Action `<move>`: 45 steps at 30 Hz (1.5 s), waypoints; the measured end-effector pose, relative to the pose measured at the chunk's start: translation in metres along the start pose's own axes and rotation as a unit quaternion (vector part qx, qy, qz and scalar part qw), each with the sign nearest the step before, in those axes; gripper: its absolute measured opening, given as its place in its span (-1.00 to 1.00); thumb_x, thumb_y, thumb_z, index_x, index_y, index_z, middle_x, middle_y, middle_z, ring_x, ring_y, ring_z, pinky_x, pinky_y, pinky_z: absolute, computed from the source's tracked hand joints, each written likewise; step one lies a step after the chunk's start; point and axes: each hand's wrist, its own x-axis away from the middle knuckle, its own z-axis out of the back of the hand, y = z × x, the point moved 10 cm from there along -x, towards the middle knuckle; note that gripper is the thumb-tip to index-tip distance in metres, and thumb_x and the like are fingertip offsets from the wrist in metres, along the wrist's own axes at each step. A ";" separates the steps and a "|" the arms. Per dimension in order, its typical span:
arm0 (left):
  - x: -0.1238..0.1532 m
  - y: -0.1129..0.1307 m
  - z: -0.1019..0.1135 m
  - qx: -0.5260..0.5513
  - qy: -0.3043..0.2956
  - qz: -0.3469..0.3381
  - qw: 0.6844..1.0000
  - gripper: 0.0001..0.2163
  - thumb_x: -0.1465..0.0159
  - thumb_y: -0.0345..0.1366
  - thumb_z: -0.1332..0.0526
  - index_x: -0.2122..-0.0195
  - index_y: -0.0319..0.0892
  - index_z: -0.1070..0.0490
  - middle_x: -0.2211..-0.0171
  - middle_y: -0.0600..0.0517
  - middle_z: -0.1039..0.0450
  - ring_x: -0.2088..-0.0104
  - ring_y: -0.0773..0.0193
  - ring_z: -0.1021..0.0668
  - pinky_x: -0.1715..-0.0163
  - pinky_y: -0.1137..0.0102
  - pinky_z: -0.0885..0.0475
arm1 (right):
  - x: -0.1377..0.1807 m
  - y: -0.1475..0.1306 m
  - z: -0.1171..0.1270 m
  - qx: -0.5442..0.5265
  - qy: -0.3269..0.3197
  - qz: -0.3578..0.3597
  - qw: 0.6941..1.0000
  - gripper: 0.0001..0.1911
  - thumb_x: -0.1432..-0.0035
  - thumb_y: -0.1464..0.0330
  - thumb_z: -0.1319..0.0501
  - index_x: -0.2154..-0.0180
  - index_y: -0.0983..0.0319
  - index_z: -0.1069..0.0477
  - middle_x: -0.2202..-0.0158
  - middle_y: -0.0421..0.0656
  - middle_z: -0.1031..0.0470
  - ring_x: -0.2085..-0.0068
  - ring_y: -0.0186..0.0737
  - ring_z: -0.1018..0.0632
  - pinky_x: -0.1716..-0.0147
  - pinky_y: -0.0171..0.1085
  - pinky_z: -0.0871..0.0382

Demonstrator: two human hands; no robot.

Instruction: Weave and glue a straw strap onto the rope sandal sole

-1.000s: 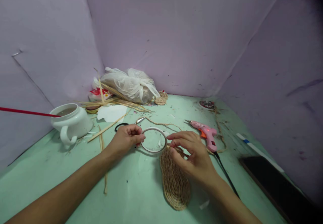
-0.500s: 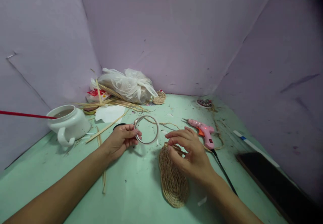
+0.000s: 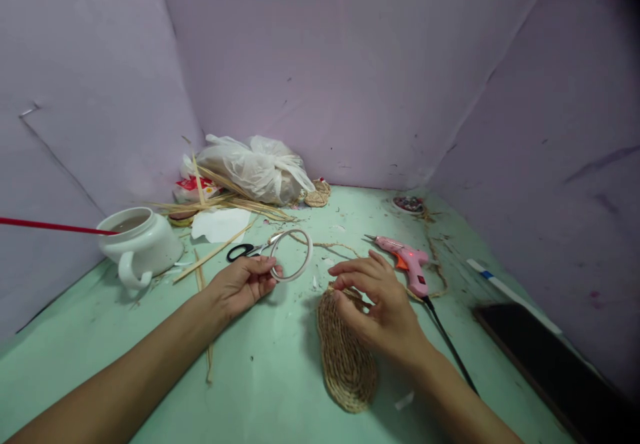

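Note:
My left hand [image 3: 250, 284] pinches the lower left rim of a thin roll of tape [image 3: 309, 256], raised over the table with its round hole facing me. My right hand [image 3: 377, 304] hovers above the upper end of a woven, coiled-fibre shoe sole [image 3: 346, 357] and hides part of it. Thumb and index finger of that hand are pressed together at the tips; what they hold, if anything, is too small to make out. Black-handled scissors [image 3: 240, 252] lie behind the tape roll. A pink glue gun [image 3: 407, 257] rests to the right, its light glowing red.
At the left stands a white pot [image 3: 150, 251] with a red stick [image 3: 60, 226] in it. Dry fibre strips [image 3: 235, 204], white paper [image 3: 220, 225] and a tied plastic bag [image 3: 265, 167] lie at the back. A dark flat slab [image 3: 545, 371] is at right. Walls enclose the table.
The tape roll has tilted slightly in my left hand, and more of the scissors shows behind it. The view has shifted a little; my right hand keeps nearly the same pose.

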 end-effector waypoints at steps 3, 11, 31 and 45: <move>-0.001 0.000 0.001 -0.017 -0.004 -0.006 1.000 -0.81 -0.16 -0.63 -0.06 0.54 -0.36 -0.35 0.61 -0.03 -0.41 0.65 0.45 -0.45 0.65 0.60 -0.45 | 0.000 -0.001 0.000 -0.001 -0.002 0.002 1.000 -0.88 0.06 0.50 -0.18 0.45 0.16 -0.37 0.31 -0.18 -0.55 0.24 -0.16 -0.53 -0.06 0.10 -0.04; 0.007 0.027 0.004 -0.127 0.046 -0.150 0.979 -0.91 -0.03 -0.52 -0.26 0.53 -0.27 -0.35 0.59 0.08 -0.40 0.61 0.45 -0.41 0.58 0.58 -0.36 | 0.000 -0.003 0.000 0.004 0.000 0.007 1.000 -0.88 0.04 0.50 -0.16 0.45 0.15 -0.37 0.32 -0.17 -0.54 0.25 -0.16 -0.53 -0.05 0.10 -0.06; 0.091 0.043 -0.070 -0.578 -0.004 -0.570 0.583 -0.90 -0.15 -0.41 -0.14 0.43 -0.16 -0.43 0.45 -0.05 -0.45 0.39 0.23 -0.47 0.36 0.39 -0.32 | 0.002 -0.019 -0.007 0.008 -0.029 0.050 0.998 -0.88 0.01 0.50 -0.15 0.41 0.19 -0.41 0.07 -0.07 -0.48 0.23 -0.15 -0.52 0.19 -0.09 -0.28; 0.045 0.024 -0.069 -0.529 -0.212 -0.328 0.754 -0.80 -0.19 -0.31 -0.10 0.33 -0.23 -0.51 0.39 -0.04 -0.48 0.35 0.24 -0.46 0.30 0.41 -0.30 | -0.002 -0.004 -0.003 0.007 -0.003 0.017 1.000 -0.87 0.05 0.51 -0.16 0.44 0.18 -0.42 0.36 -0.15 -0.55 0.31 -0.17 -0.53 0.24 -0.14 -0.28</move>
